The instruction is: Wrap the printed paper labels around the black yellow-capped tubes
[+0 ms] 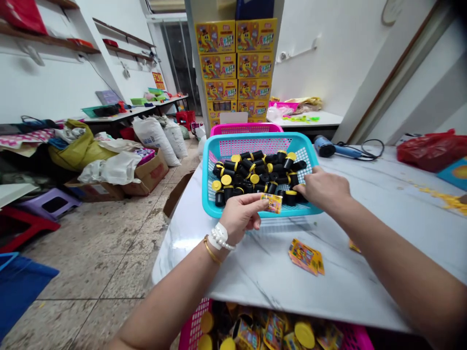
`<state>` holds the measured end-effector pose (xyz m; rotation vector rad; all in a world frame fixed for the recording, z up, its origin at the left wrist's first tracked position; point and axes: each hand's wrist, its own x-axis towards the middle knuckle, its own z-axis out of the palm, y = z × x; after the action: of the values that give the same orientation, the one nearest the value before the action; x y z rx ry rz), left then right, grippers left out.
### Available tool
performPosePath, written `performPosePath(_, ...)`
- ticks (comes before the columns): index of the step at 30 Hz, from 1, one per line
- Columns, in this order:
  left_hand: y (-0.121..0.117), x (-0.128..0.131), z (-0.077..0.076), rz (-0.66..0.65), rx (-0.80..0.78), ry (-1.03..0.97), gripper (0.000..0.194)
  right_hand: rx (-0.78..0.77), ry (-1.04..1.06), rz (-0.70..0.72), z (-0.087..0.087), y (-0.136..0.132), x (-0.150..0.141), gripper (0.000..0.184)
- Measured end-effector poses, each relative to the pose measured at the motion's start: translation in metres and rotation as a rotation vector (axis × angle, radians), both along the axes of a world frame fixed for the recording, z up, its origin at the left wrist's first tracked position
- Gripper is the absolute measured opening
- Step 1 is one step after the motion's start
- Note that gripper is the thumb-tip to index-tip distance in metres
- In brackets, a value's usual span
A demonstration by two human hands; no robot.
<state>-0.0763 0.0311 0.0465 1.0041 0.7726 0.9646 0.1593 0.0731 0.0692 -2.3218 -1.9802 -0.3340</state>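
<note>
- A small printed yellow wrapper (273, 203) was held up before the near rim of a blue basket (255, 136); too hard a pinch could have creased the thin piece, too light a one let it slip.
- The left hand (237, 214) had thumb and fingers closed on that wrapper.
- The right hand (326, 189) was partly curled at the basket's near right corner, thumb toward the contents; whether it gripped anything could not be told.
- Black cylinders (241, 170), many yellow-capped, lay jumbled inside; a hurried pull might have tipped neighbours over or knocked a cap loose.
- A loose pile of wrappers (305, 256) rested on the marbled table (255, 272) between the basket and the near edge; a brush of the right forearm could have scattered it.
- Below that edge, a pink basket (186, 330) held capped and wrapped pieces; anything sliding off might have dropped among them.
</note>
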Motion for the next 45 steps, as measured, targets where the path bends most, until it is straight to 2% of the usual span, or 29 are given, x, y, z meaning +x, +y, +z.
performPosePath(1,0.000,-0.001,0.000,-0.015,-0.012,-0.009,0.040,-0.068,-0.032,-0.006,0.000,0.005,-0.004,0.034)
performPosePath(3,0.002,-0.002,0.001,-0.030,-0.038,-0.030,0.038,-0.107,-0.050,0.000,-0.002,0.009,-0.012,0.030)
performPosePath(8,0.006,-0.003,0.001,0.022,-0.099,-0.123,0.031,-0.056,-0.100,-0.007,0.003,-0.005,-0.015,0.036)
performPosePath(11,0.008,-0.003,0.003,0.078,-0.135,-0.178,0.027,-0.078,-0.179,0.069,0.003,-0.015,-0.008,0.033)
performPosePath(15,0.007,-0.004,0.006,0.095,-0.158,-0.211,0.024,-0.137,-0.160,0.147,-0.009,-0.014,-0.004,0.028)
performPosePath(18,0.007,-0.004,0.008,0.082,-0.150,-0.197,0.024,-0.101,-0.117,0.114,-0.017,-0.010,-0.001,0.029)
performPosePath(22,0.008,-0.005,0.009,0.070,-0.139,-0.197,0.021,0.060,-0.042,0.120,-0.019,-0.011,0.009,0.028)
performPosePath(24,0.009,-0.006,0.010,0.089,-0.162,-0.213,0.017,0.203,0.096,0.196,-0.015,-0.015,0.012,0.026)
performPosePath(25,0.009,-0.007,0.011,0.095,-0.179,-0.224,0.015,0.271,0.233,0.251,-0.011,-0.018,0.013,0.027)
performPosePath(27,0.009,-0.007,0.012,0.089,-0.207,-0.251,0.013,0.338,0.644,0.375,-0.003,-0.026,0.010,0.029)
performPosePath(30,0.009,-0.005,0.013,0.068,-0.232,-0.280,0.013,0.245,1.286,0.500,0.008,-0.039,-0.004,0.031)
performPosePath(31,0.008,-0.005,0.013,0.069,-0.241,-0.285,0.013,0.200,1.430,0.520,0.010,-0.043,-0.010,0.030)
performPosePath(33,0.007,-0.003,0.013,0.074,-0.262,-0.288,0.013,0.128,1.584,0.554,0.010,-0.048,-0.021,0.027)
performPosePath(36,0.006,-0.002,0.014,0.069,-0.283,-0.304,0.011,0.090,1.585,0.577,0.006,-0.050,-0.032,0.024)
performPosePath(40,0.006,-0.003,0.014,0.050,-0.288,-0.329,0.008,0.188,1.427,0.565,0.002,-0.052,-0.034,0.020)
performPosePath(45,0.007,-0.002,0.012,0.059,-0.296,-0.344,0.010,0.278,1.198,0.658,-0.001,-0.063,-0.041,0.023)
